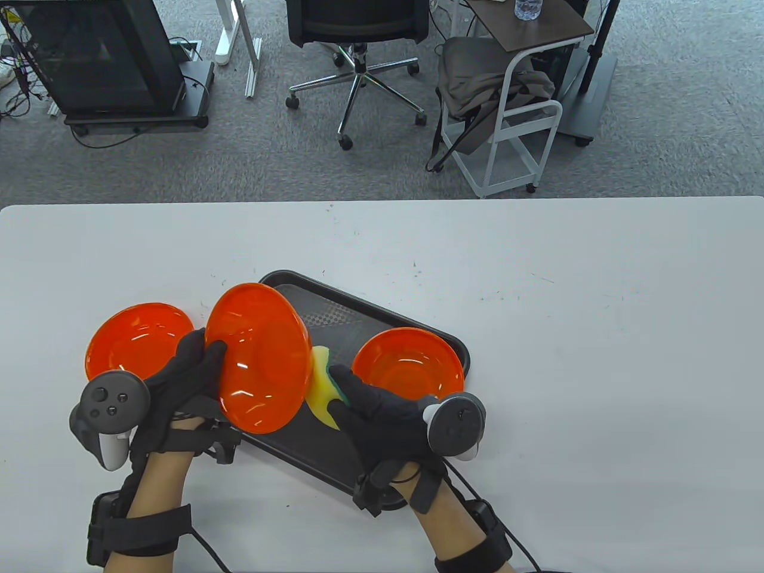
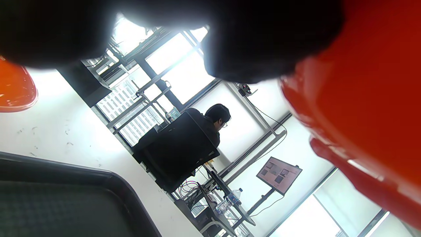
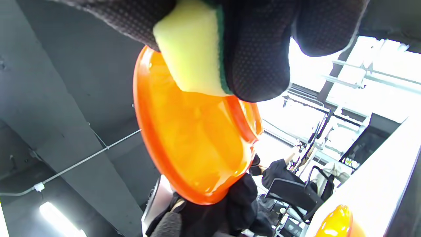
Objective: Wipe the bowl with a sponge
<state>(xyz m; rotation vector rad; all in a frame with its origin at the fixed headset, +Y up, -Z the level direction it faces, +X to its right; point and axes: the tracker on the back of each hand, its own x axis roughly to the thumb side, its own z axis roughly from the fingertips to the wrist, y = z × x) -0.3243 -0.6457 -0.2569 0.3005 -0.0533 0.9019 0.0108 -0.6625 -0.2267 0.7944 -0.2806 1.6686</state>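
Left hand (image 1: 179,382) grips orange bowl (image 1: 259,358) on edge, opening facing right; right hand (image 1: 382,412) presses yellow-green sponge (image 1: 325,388) into it.

A tray (image 1: 382,310) lies on the worktop (image 1: 597,358), left of centre, near edge. One bowl (image 1: 408,364) sits in the tray's right part. A second bowl (image 1: 138,341) rests on the worktop just left of the tray. A third bowl (image 1: 259,357) is held tilted on edge above the tray's left end, between the left hand (image 1: 179,388) and the right hand (image 1: 382,418). A sponge (image 1: 322,388) lies between the right hand and that bowl's right side.
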